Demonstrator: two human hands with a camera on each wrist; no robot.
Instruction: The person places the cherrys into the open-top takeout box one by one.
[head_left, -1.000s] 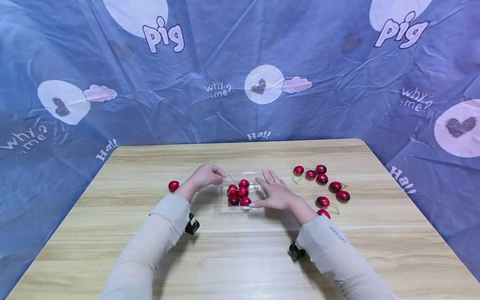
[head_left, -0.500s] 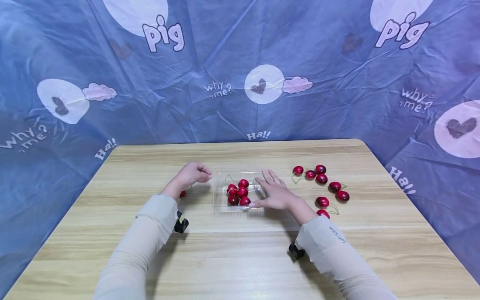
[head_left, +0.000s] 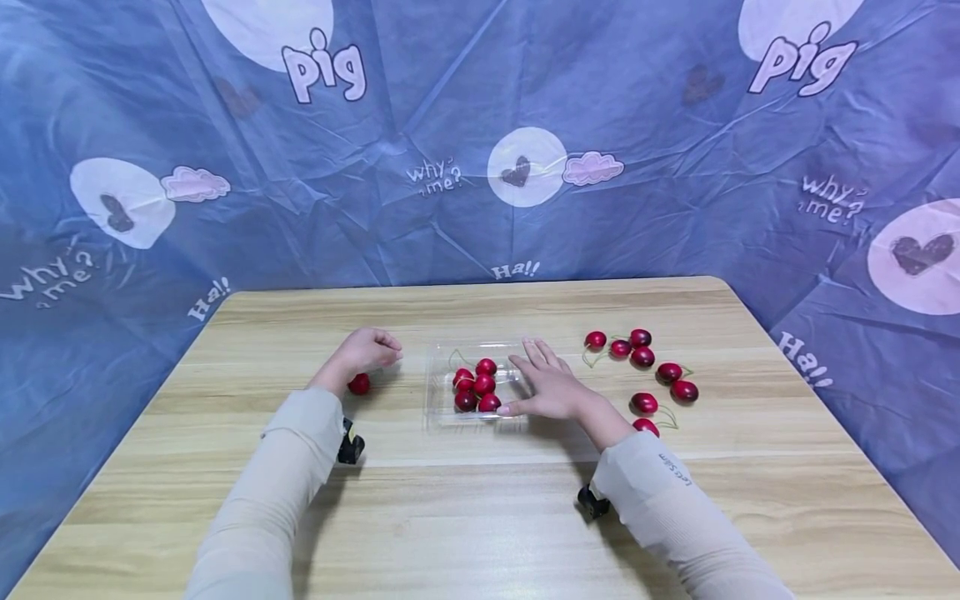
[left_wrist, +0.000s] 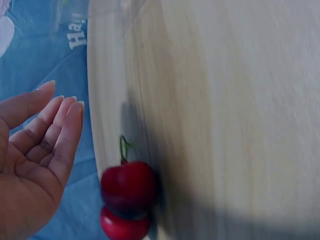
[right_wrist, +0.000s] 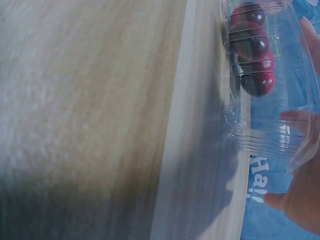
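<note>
In the head view, my left hand [head_left: 363, 352] hovers over the table left of a clear plastic box [head_left: 433, 385], its fingers loosely bent. The left wrist view shows nothing between the thumb and fingers. Below that hand lies a dark red cherry [left_wrist: 129, 190] with a green stem, and a second cherry [left_wrist: 123, 228] sits partly behind it. My right hand [head_left: 550, 387] rests on the right side of the box, fingers spread and mostly straight. Several red cherries [head_left: 484, 384] lie inside the box, grouped towards its left and middle.
Several loose cherries [head_left: 642, 358], some with stems, are scattered on the wooden table [head_left: 465, 517] right of the box. A blue printed cloth [head_left: 390, 208] hangs behind the table's back edge.
My left hand has drawn back leftward from over the box. The cherry by the left wrist was covered in part and now shows more. The right hand has stayed put.
</note>
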